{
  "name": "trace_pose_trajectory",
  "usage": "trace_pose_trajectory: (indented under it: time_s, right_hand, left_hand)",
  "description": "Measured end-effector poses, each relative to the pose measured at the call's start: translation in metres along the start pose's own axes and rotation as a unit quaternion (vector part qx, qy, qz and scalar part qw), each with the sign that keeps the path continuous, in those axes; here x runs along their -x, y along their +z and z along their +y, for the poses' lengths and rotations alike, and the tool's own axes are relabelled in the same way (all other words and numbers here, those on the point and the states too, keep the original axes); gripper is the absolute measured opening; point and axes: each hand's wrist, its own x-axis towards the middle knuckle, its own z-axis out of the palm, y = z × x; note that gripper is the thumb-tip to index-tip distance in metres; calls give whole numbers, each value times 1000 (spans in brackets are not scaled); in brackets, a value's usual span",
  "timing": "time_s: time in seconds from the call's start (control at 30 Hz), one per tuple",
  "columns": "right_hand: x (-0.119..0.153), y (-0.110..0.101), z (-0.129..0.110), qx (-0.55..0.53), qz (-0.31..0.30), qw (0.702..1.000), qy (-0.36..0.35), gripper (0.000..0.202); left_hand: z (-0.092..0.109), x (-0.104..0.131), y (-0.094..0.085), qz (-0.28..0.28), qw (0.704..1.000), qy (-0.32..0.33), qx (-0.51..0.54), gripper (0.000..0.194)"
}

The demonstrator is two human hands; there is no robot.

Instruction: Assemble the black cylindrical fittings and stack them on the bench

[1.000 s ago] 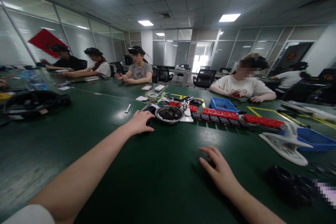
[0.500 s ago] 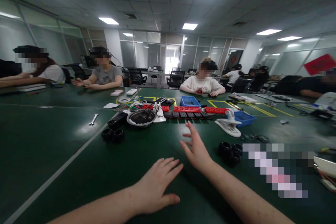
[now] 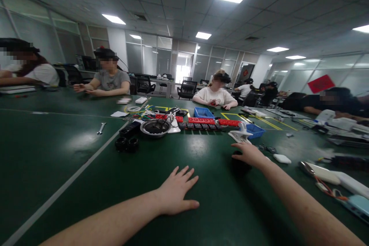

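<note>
My left hand (image 3: 178, 192) is spread palm down over the green table (image 3: 138, 207), fingers apart, holding nothing. Out to the right, my right hand (image 3: 248, 153) reaches over a cluster of black round parts (image 3: 240, 166) and partly covers them. Its fingers are extended and apart; whether they touch the black parts is unclear. Just beyond that hand stands a white clip-like base (image 3: 240, 135). A blue tray (image 3: 255, 130) sits behind the base.
Red socket strips (image 3: 201, 120), a blue bin (image 3: 204, 112) and a round metal pan (image 3: 155, 127) lie across the middle. Black rings (image 3: 127, 144) and a wrench (image 3: 101, 128) are at left. White devices and cables lie at right. People sit around the table.
My right hand has moved right, from the middle to the black round parts. My left hand has flattened and spread its fingers. The view has turned slightly right.
</note>
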Motion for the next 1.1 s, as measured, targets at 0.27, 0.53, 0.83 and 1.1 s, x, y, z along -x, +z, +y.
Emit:
trace_pose_trajectory:
  time_s: [0.27,0.53,0.83,1.1]
  right_hand:
    - [-22,8,-40,0,5,1000,4,45]
    - [-26,21,-58,-46,58,997,35,32]
    - [-15,22,-37,-60,13,998,28,18]
    - [-7,12,-123,-141,17,985,-100,26]
  left_hand:
    - [-1,1,2,6,1000,3,-8,72]
    - [-4,0,3,6,1000,7,-9,71]
    - [-3,1,0,6,1000,9,14,72]
    - [-5,4,-7,122,992,-21,10,72]
